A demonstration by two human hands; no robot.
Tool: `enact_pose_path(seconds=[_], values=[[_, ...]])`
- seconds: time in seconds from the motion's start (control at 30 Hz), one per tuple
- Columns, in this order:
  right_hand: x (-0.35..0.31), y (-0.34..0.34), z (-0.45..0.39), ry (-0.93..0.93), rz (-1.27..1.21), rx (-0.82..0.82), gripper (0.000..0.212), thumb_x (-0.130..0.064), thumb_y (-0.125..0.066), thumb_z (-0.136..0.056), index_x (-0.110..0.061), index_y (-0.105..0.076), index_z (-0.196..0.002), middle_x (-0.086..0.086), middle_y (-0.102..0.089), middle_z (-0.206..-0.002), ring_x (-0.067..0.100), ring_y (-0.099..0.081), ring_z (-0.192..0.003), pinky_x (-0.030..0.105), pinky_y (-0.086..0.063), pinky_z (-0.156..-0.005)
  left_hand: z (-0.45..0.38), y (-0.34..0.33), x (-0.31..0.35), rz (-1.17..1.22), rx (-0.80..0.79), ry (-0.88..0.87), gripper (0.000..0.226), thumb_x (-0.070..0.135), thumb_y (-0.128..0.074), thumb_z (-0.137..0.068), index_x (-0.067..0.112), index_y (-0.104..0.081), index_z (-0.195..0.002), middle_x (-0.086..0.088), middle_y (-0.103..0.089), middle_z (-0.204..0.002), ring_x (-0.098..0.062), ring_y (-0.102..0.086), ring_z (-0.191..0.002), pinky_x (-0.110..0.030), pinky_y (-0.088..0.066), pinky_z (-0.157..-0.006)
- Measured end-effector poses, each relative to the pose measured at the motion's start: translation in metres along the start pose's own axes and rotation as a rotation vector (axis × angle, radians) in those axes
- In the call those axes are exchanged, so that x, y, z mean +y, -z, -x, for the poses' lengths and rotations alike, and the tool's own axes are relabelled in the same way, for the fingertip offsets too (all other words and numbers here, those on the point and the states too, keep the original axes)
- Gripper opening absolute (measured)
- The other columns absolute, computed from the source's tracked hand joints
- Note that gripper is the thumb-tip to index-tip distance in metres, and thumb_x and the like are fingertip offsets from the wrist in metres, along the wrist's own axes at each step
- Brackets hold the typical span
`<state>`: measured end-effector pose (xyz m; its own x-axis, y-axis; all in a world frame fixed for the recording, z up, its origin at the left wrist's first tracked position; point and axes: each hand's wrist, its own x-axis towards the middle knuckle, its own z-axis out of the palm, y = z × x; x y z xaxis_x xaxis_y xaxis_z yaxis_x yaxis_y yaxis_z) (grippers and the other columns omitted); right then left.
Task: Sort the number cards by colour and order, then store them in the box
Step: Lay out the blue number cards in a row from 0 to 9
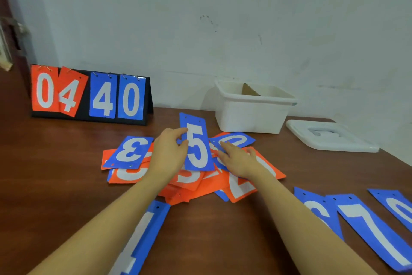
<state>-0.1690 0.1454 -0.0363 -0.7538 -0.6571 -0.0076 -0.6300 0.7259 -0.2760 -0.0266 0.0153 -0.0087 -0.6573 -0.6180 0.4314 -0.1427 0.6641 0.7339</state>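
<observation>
A mixed pile of orange and blue number cards (189,185) lies at the middle of the brown table. My left hand (170,152) pinches the left edge of a blue 5 card (197,147) lifted over the pile. My right hand (239,159) rests flat, fingers straight, on the pile next to a blue card (236,139). A blue 3 card (129,152) tops the pile's left side. Laid out apart are a blue 1 card (142,236) near me and, at the right, a partly hidden blue card (318,210), a blue 7 (374,230) and a blue 0 (399,205). The white box (254,116) stands open behind the pile.
The box's white lid (330,137) lies to its right. A black flip scoreboard (91,94) showing 04 in orange and 40 in blue stands at the back left. A pale wall runs behind the table. A piece of cardboard (249,90) pokes up inside the box.
</observation>
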Motion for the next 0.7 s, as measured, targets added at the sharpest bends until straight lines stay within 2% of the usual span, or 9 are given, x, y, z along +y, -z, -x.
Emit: enact_pose_path(seconds=[0.07, 0.13, 0.23, 0.3, 0.37, 0.43, 0.53, 0.6, 0.7], values=[[0.001, -0.002, 0.003, 0.041, 0.031, -0.024, 0.045, -0.043, -0.028, -0.1, -0.027, -0.036, -0.141, -0.002, -0.036, -0.15, 0.017, -0.031, -0.138, 0.049, -0.005, -0.115, 0.0, 0.003, -0.004, -0.009, 0.001, 0.008, 0.038, 0.011, -0.05, -0.092, 0.014, -0.052, -0.129, -0.008, -0.054, -0.119, -0.015, -0.052, -0.099, -0.014, -0.037, -0.08], [0.0, 0.001, 0.014, 0.092, 0.019, 0.045, 0.037, -0.041, -0.032, -0.099, -0.026, -0.052, -0.126, -0.003, -0.056, -0.131, 0.015, -0.046, -0.126, 0.046, 0.0, -0.114, 0.002, 0.008, -0.006, -0.005, 0.002, 0.014, 0.038, 0.01, -0.05, -0.091, 0.014, -0.052, -0.129, -0.008, -0.054, -0.119, -0.018, -0.053, -0.105, -0.02, -0.038, -0.082], [-0.004, 0.008, 0.043, 0.154, 0.094, 0.085, 0.025, -0.036, -0.039, -0.097, -0.026, -0.059, -0.108, -0.009, -0.063, -0.114, 0.011, -0.053, -0.113, 0.047, 0.005, -0.114, 0.009, 0.015, -0.005, 0.002, 0.012, -0.017, 0.037, 0.01, -0.05, -0.091, 0.013, -0.052, -0.128, -0.007, -0.053, -0.116, -0.018, -0.054, -0.098, -0.021, -0.038, -0.078], [-0.004, 0.009, 0.063, 0.187, 0.065, 0.085, 0.021, -0.031, -0.04, -0.097, -0.029, -0.06, -0.105, -0.012, -0.063, -0.113, 0.009, -0.053, -0.111, 0.045, -0.003, -0.115, 0.018, 0.02, -0.005, 0.008, 0.011, -0.047, 0.036, 0.01, -0.05, -0.092, 0.012, -0.053, -0.128, -0.007, -0.053, -0.115, -0.012, -0.052, -0.087, -0.017, -0.037, -0.074], [-0.006, 0.01, 0.08, 0.215, 0.035, 0.1, 0.024, -0.025, -0.041, -0.097, -0.03, -0.059, -0.112, -0.012, -0.063, -0.115, 0.008, -0.053, -0.11, 0.036, -0.016, -0.107, 0.028, 0.023, -0.006, 0.007, 0.005, -0.066, 0.036, 0.011, -0.051, -0.092, 0.012, -0.053, -0.127, -0.005, -0.052, -0.113, -0.008, -0.049, -0.077, -0.013, -0.036, -0.067], [-0.009, 0.012, 0.083, 0.22, 0.036, 0.12, 0.031, -0.019, -0.044, -0.096, -0.029, -0.054, -0.123, -0.009, -0.058, -0.126, 0.011, -0.051, -0.116, 0.034, -0.022, -0.102, 0.036, 0.024, -0.01, 0.015, 0.0, -0.051, 0.037, 0.012, -0.053, -0.091, 0.013, -0.053, -0.127, -0.004, -0.052, -0.112, -0.006, -0.049, -0.069, -0.009, -0.037, -0.058], [-0.011, 0.018, 0.068, 0.14, 0.031, 0.107, 0.044, -0.019, -0.052, -0.09, -0.028, -0.045, -0.133, -0.008, -0.049, -0.137, 0.014, -0.041, -0.127, 0.036, -0.016, -0.109, 0.044, 0.025, -0.014, 0.057, -0.029, 0.008, 0.039, 0.012, -0.056, -0.089, 0.014, -0.052, -0.127, -0.006, -0.052, -0.121, -0.008, -0.056, -0.075, -0.009, -0.041, -0.067], [-0.007, 0.016, 0.059, 0.058, 0.027, 0.029, 0.049, -0.024, -0.052, -0.088, -0.027, -0.041, -0.136, -0.006, -0.047, -0.138, 0.014, -0.04, -0.128, 0.04, -0.008, -0.113, 0.048, 0.023, -0.014, 0.069, -0.074, 0.026, 0.042, 0.014, -0.059, -0.087, 0.014, -0.051, -0.128, -0.007, -0.05, -0.126, -0.016, -0.06, -0.088, -0.023, -0.048, -0.075], [0.002, 0.011, 0.056, -0.008, 0.053, -0.004, 0.048, -0.038, -0.05, -0.089, -0.029, -0.041, -0.136, -0.006, -0.042, -0.141, 0.015, -0.037, -0.131, 0.043, -0.008, -0.113, 0.052, 0.018, -0.017, 0.036, -0.11, -0.019, 0.046, 0.015, -0.063, -0.085, 0.012, -0.05, -0.13, -0.006, -0.05, -0.123, -0.015, -0.058, -0.082, -0.024, -0.046, -0.075]])
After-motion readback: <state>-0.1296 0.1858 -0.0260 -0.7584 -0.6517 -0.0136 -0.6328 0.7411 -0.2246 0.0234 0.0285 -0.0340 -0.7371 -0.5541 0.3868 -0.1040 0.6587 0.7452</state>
